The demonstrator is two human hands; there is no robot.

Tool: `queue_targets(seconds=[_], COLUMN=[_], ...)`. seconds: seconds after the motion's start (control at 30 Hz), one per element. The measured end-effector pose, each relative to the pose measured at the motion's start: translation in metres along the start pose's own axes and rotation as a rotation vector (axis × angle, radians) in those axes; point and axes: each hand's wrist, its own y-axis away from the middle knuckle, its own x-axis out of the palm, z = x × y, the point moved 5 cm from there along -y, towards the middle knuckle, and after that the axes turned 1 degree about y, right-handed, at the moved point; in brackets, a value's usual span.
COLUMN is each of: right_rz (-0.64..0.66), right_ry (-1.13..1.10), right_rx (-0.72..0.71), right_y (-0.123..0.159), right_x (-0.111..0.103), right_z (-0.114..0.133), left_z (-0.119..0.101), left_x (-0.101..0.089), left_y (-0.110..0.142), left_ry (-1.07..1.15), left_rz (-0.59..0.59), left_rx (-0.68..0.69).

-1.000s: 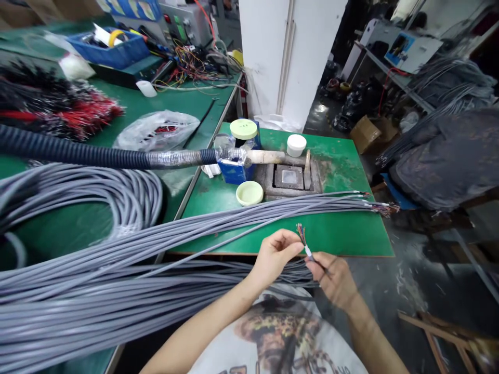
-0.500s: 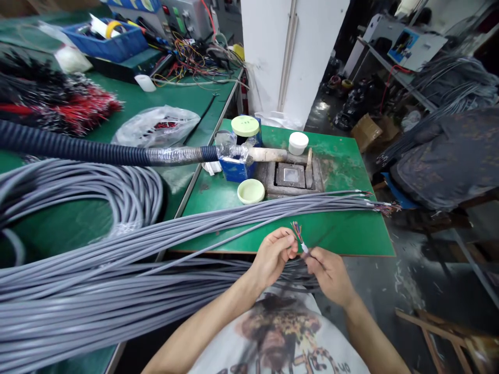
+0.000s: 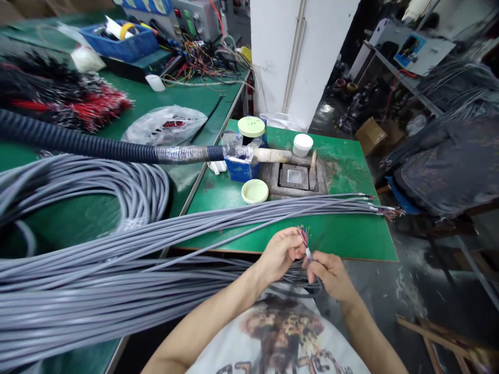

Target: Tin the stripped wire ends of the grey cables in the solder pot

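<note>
My right hand (image 3: 329, 272) is closed around a grey multi-core cable (image 3: 308, 253) just below its stripped end. Thin coloured wires (image 3: 305, 236) fan upward from the pale section at that end. The fingertips of my left hand (image 3: 284, 253) pinch at the wires from the left side; which strands they hold is too small to see. Beyond my hands, a bundle of grey cables (image 3: 249, 218) runs across the bench, stripped ends to the right. More grey cables (image 3: 117, 306) lie at the lower left.
On the green bench (image 3: 351, 236) stand a solder pot (image 3: 295, 176), a shallow pale dish (image 3: 254, 191), a white lidded tub (image 3: 303, 145) and a blue box (image 3: 242, 169). A ribbed extraction hose (image 3: 117, 150) crosses from the left. A cable coil (image 3: 148, 197) lies below it.
My left fingertips have come against the coloured wires, which stood apart from them before. The cable end is more upright and slightly further right. The whole view has shifted a little.
</note>
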Motion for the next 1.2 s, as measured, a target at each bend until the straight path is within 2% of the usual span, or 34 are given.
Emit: queue_targets(seconds=[0.27, 0.4, 0.53, 0.7, 0.83, 1.0, 1.2], right_rz=[0.01, -0.002, 0.001, 0.01, 0.013, 0.034, 0.067], right_ry=[-0.014, 0.013, 0.019, 0.022, 0.026, 0.051, 0.042], right_rx=[0.0, 0.023, 0.042, 0.025, 0.007, -0.005, 0.027], right_y=[-0.002, -0.003, -0.004, -0.004, -0.006, -0.008, -0.008], right_x=[0.0, 0.0, 0.001, 0.0, 0.0, 0.002, 0.003], right_z=[0.0, 0.0, 0.001, 0.002, 0.002, 0.005, 0.006], left_z=[-0.008, -0.018, -0.026, -0.026, -0.02, -0.02, -0.03], left_x=[-0.007, -0.006, -0.003, -0.005, -0.009, -0.01, -0.01], left_y=[0.0, 0.002, 0.006, 0.007, 0.004, 0.003, 0.002], left_ry=[-0.168, -0.322, -0.402, -0.4, -0.339, -0.249, -0.337], left_rz=[-0.029, -0.061, -0.092, -0.103, -0.082, -0.011, 0.089], left_rx=[0.151, 0.297, 0.359, 0.376, 0.338, 0.289, 0.248])
